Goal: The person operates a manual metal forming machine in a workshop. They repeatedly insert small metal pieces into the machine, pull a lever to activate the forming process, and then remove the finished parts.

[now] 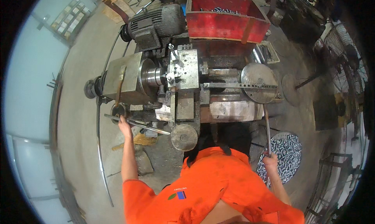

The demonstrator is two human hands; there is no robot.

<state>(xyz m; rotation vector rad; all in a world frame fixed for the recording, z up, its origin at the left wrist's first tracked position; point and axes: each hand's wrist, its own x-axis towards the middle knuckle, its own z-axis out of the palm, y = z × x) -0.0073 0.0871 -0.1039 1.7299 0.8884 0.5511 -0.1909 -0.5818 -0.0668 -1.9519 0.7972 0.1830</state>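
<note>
My left hand is closed round a long metal lever near its outer end. That bar runs right to a round steel disc at the front of the lathe-like machine. On the right, my right hand grips another metal lever, which slopes down from a larger disc. Between them, a steel tool block with upright bolts stands beside the shiny spindle chuck. A flat bar with a row of holes reaches from the block's base across the larger disc.
A red bin of small metal parts stands behind the machine, with a motor left of it. A round container heaped with shiny metal parts sits by my right arm. A straw broom lies below my left hand. A fan stands far right.
</note>
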